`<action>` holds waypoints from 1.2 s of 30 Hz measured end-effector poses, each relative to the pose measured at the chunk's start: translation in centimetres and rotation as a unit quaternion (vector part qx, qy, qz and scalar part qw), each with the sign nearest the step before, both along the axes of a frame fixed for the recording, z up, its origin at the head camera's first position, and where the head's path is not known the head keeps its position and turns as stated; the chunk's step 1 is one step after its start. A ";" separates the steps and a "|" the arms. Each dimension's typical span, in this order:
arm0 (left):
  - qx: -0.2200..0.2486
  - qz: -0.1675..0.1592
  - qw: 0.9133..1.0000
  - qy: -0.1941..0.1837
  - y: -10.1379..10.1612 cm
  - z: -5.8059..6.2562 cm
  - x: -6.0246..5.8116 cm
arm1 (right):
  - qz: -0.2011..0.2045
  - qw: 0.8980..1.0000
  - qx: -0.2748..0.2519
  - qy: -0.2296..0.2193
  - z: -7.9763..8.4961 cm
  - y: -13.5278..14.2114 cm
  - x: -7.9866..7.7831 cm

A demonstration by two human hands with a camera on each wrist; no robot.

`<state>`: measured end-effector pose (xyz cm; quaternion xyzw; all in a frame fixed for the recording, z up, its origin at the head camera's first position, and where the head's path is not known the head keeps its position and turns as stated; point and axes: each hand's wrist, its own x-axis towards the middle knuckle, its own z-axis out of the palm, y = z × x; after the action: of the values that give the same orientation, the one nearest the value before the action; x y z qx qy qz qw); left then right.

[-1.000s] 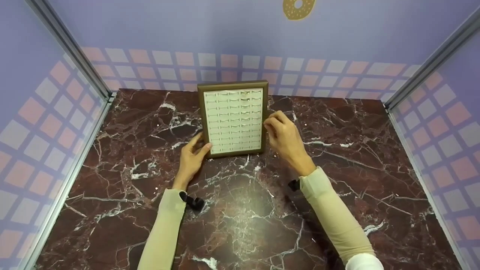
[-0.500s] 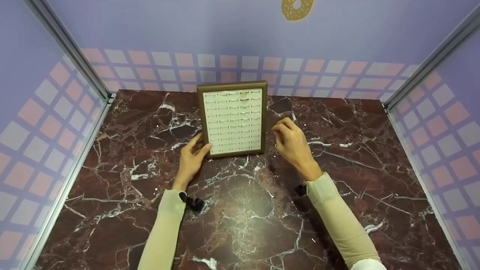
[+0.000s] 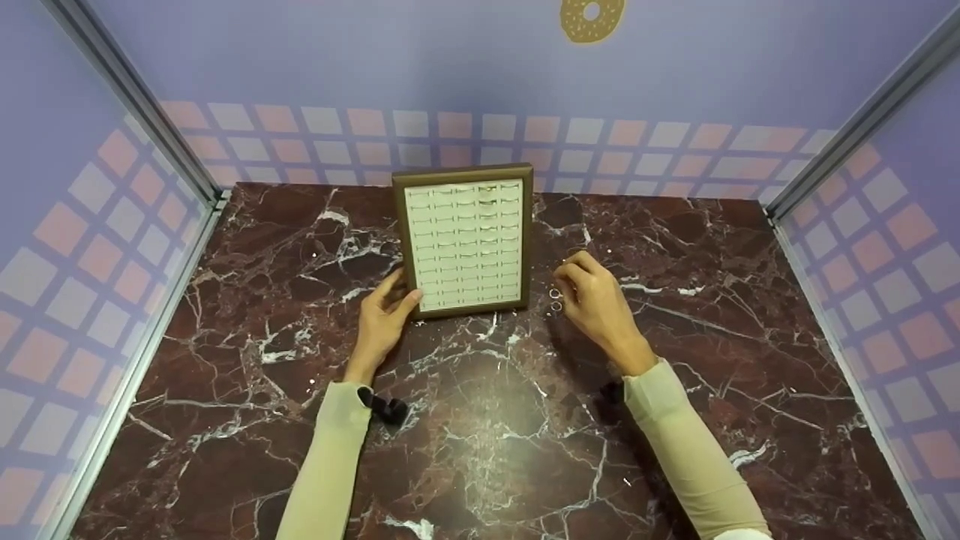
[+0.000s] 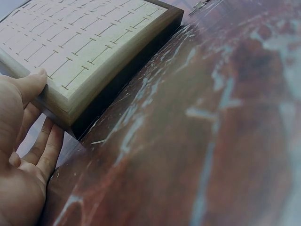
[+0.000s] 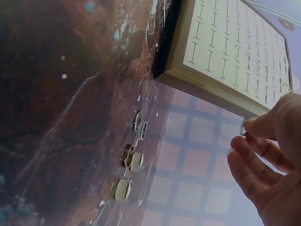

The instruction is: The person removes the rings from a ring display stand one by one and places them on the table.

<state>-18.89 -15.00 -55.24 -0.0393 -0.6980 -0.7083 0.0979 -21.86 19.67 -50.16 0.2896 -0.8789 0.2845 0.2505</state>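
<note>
A wood-framed ring display board (image 3: 466, 238) with rows of slits in a white pad leans back on the table. My left hand (image 3: 383, 316) grips its lower left corner; in the left wrist view the thumb (image 4: 33, 84) lies on the front and the fingers are behind. To the right of the board, my right hand (image 3: 600, 304) pinches a small silvery ring (image 5: 244, 126) between thumb and fingertips. A few rings sit in slits (image 3: 488, 202) in the upper part of one column. Several loose rings (image 5: 123, 189) lie on the table by the right hand.
The dark red marble-look table (image 3: 480, 450) stretches around the board. A lilac back wall (image 3: 337, 67) with printed squares stands close behind it. Side panels (image 3: 60, 300) with metal edging bound the table left and right.
My right hand has moved away from the board's right edge, rightward and toward me, uncovering loose rings on the table. My left hand keeps its grip on the board.
</note>
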 end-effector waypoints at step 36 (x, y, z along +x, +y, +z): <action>-0.008 0.008 1.000 -0.002 0.1 0.0 -0.1 | 0.017 0.977 0.163 -0.140 -2.8 1.9 1.4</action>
<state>-19.03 -14.90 -55.26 -0.0326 -0.7044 -0.7017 0.1019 -20.50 21.54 -52.92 0.2985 -0.9348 0.1795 0.0695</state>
